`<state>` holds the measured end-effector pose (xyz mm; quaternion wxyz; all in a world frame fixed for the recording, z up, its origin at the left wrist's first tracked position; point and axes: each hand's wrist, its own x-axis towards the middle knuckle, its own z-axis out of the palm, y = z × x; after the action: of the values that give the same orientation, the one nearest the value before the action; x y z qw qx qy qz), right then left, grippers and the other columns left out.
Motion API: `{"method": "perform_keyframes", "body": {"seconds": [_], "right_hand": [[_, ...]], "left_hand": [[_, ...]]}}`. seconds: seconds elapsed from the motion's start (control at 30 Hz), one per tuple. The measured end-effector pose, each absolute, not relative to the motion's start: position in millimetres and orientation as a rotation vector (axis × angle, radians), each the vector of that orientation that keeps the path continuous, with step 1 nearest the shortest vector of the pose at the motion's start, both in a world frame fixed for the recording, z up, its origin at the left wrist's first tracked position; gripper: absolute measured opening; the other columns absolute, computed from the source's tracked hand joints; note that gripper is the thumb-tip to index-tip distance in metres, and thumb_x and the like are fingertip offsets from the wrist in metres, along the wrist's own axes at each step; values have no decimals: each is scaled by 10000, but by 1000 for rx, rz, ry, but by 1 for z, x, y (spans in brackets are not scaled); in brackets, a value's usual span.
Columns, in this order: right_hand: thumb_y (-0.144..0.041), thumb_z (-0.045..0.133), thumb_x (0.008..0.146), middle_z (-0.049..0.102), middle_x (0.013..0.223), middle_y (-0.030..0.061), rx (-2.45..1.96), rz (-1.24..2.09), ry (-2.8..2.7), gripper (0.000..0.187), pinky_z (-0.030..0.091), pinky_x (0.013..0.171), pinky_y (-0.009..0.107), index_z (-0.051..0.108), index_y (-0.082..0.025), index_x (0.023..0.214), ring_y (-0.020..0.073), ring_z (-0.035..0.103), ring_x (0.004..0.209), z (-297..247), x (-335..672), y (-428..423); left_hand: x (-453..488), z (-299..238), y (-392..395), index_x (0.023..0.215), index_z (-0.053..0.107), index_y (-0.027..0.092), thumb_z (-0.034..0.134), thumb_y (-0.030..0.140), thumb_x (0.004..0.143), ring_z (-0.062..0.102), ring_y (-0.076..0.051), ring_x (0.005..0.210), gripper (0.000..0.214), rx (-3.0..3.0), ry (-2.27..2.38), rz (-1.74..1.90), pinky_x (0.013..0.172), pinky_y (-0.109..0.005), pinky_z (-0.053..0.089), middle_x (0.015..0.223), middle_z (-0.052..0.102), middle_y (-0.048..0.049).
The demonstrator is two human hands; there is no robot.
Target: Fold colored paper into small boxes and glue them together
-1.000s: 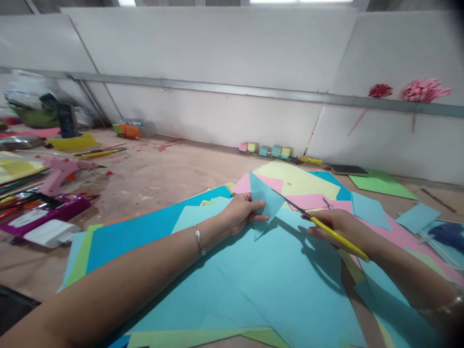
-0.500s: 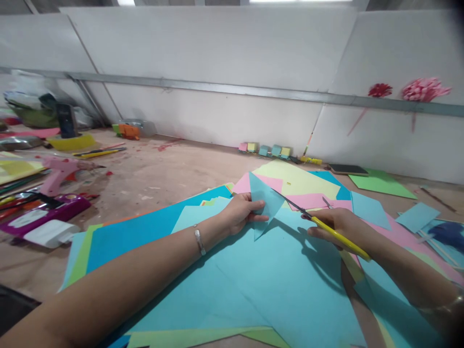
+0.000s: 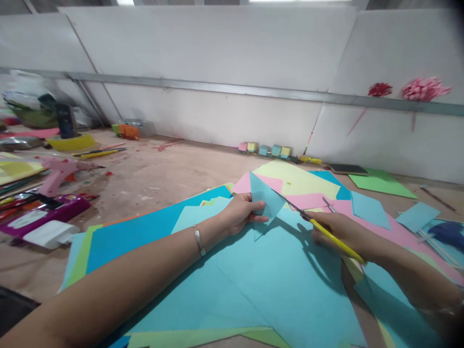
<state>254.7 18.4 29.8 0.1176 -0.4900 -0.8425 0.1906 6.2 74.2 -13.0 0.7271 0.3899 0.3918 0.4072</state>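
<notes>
Pinched in my left hand (image 3: pixel 241 212) is a small light-blue piece of paper (image 3: pixel 266 195) with a pointed top corner, held up above the paper pile. My right hand (image 3: pixel 340 232) grips yellow-handled scissors (image 3: pixel 324 234) with the blades spread apart. One blade reaches the right edge of the held piece; the other points up and away to the right. Beneath both hands lies a large light-blue sheet (image 3: pixel 246 290). The fingers inside the scissor handles are partly hidden.
Pink paper (image 3: pixel 398 237) and light-blue offcuts (image 3: pixel 418 217) lie at right. A pink glue gun (image 3: pixel 60 171) and a purple device (image 3: pixel 47 212) are at left. Small paper blocks (image 3: pixel 270 150) line the wall. A phone (image 3: pixel 348 169) rests on green paper (image 3: pixel 382 183).
The scissors and my right hand have shifted very slightly, with the blades spreading a little wider. My left hand and the paper piece stay nearly still.
</notes>
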Motion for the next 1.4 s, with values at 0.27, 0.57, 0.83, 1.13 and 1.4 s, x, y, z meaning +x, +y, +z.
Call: {"method": "perform_keyframes", "body": {"seconds": [0.27, 0.57, 0.83, 1.13, 1.4], "right_hand": [[-397, 432, 930, 690, 1027, 72, -1432, 723, -2465, 308, 485, 763, 323, 600, -206, 1103, 242, 629, 900, 25, 256, 17], [-319, 442, 903, 694, 1051, 94, -1508, 567, -2378, 284, 480, 716, 318, 599, -212, 1115, 244, 641, 897, 19, 244, 15], [-316, 396, 906, 667, 882, 92, -1573, 370, -2399, 285, 458, 634, 307, 570, -181, 1087, 221, 610, 741, 18, 237, 12], [-271, 416, 889, 694, 1004, 134, -1572, 279, -2407, 374, 482, 689, 325, 556, -177, 1224, 252, 644, 847, 9, 242, 14], [-306, 451, 905, 697, 833, 59, -1556, 200, -2402, 293, 452, 623, 270, 599, -241, 1149, 201, 626, 708, 11, 241, 12]], "left_hand": [[6, -10, 73, 848, 665, 55, 607, 8, 813, 650, -130, 619, 82, 883, 879, 878, 541, -229, 598, 790, 674, -93], [6, -9, 72, 841, 665, 68, 638, 13, 796, 655, -129, 620, 76, 880, 867, 858, 550, -229, 600, 786, 677, -83], [5, -10, 71, 859, 682, 61, 656, 8, 778, 663, -139, 630, 101, 885, 826, 846, 544, -239, 602, 811, 692, -94], [5, -8, 71, 838, 687, 56, 687, -4, 748, 650, -131, 606, 108, 875, 807, 842, 535, -238, 596, 762, 671, -75], [5, -11, 72, 833, 696, 55, 687, -6, 740, 646, -134, 611, 112, 878, 806, 846, 540, -245, 592, 772, 671, -84]]}}
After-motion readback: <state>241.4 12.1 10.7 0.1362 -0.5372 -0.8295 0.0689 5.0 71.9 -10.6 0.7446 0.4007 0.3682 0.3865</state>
